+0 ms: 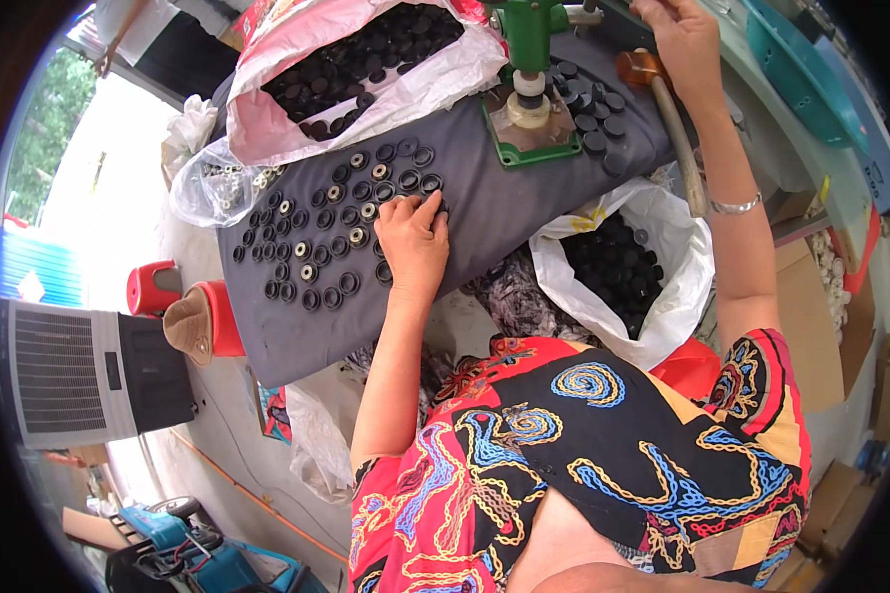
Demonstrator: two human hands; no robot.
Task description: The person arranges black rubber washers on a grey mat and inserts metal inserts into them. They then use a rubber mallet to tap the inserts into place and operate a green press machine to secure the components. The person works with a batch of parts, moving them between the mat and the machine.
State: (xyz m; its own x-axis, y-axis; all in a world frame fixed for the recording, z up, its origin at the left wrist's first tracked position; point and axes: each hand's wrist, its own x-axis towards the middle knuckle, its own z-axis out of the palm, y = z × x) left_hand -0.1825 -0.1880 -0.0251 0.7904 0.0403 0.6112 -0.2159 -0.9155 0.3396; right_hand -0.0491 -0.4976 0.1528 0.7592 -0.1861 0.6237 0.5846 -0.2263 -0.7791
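Observation:
My left hand (413, 242) is palm down on the grey cloth, among rows of small black rings (348, 284). Its fingers are drawn together at a black ring by the right end of the rows, partly covered by the fingertips. Several rings hold pale metal centres (303, 248). At the top edge, my right hand (674, 35) is raised beside a green press (528, 40), fingers curled; what they grip is cut off by the frame. Under the press ram stands a pale round piece (528, 111) on the base plate.
A wooden-handled mallet (674, 128) slants beside the press, near loose black caps (593, 114). An open sack (361, 133) of black parts lies at the back. Another white sack (684, 252) stands before me. A clear bag (218, 188) of metal pieces sits at the left.

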